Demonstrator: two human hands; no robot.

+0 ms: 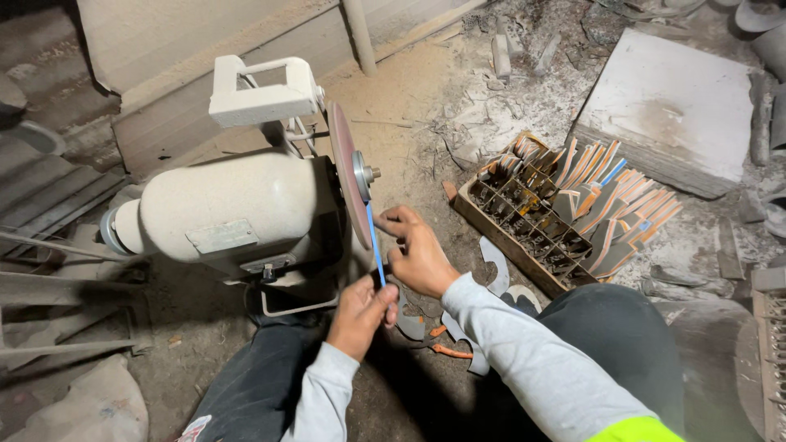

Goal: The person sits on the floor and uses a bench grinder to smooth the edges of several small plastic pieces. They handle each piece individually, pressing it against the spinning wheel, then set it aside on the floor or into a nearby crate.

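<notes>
a dusty workshop floor [426, 106] is seen; a thin blue strip [376, 245] is pinched in both closed hands, left hand [360, 315] at its six o'clock end, right hand [417, 254] at three o'clock; its long axis runs toward twelve o'clock, tip touching the grinder disc [345, 176].

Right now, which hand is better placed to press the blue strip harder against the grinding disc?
Probably the right hand. It grips the blue strip up near the grinding disc, while the left hand holds only the strip's lower end, farther from the contact point.
</notes>
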